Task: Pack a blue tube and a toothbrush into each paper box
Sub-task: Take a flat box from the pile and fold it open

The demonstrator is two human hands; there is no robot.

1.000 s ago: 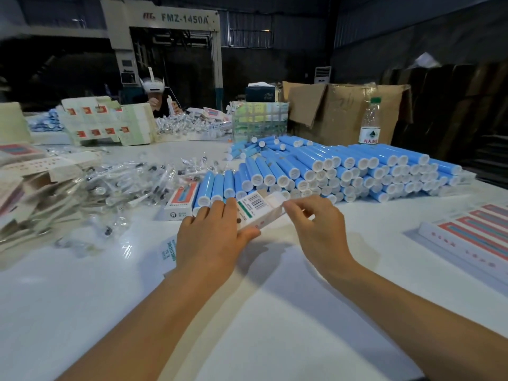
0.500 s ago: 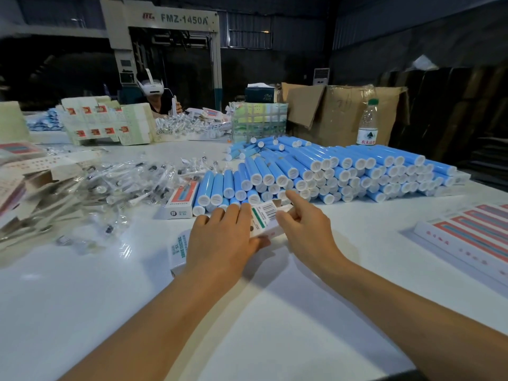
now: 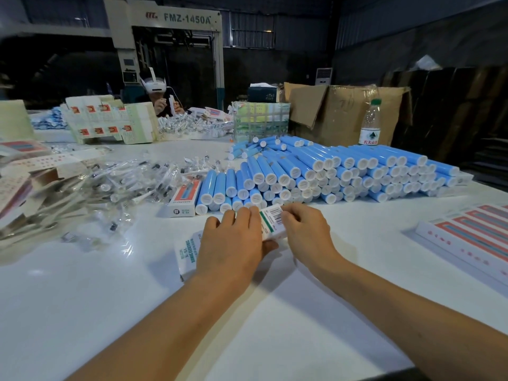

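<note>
A white paper box (image 3: 270,222) with a barcode and green print lies on the white table (image 3: 82,312) in front of me. My left hand (image 3: 233,243) covers its middle, fingers over the top and thumb curled under its near side. My right hand (image 3: 306,232) pinches the box's far right end with curled fingers. Just beyond, a big stack of blue tubes (image 3: 316,171) with white caps lies on its side. Bagged toothbrushes (image 3: 110,185) sit in a loose heap to the left. What the box holds is hidden.
A closed red-and-white box (image 3: 183,199) lies left of the tubes. Finished boxes (image 3: 472,240) line the right edge. Flat box blanks (image 3: 16,185) pile at the far left. A water bottle (image 3: 370,123), cardboard carton (image 3: 338,114) and another person (image 3: 160,97) are at the back.
The box has come down from a raised tilt to lie low on the table, nearer me. Both hands followed it, and my right hand now pinches its end.
</note>
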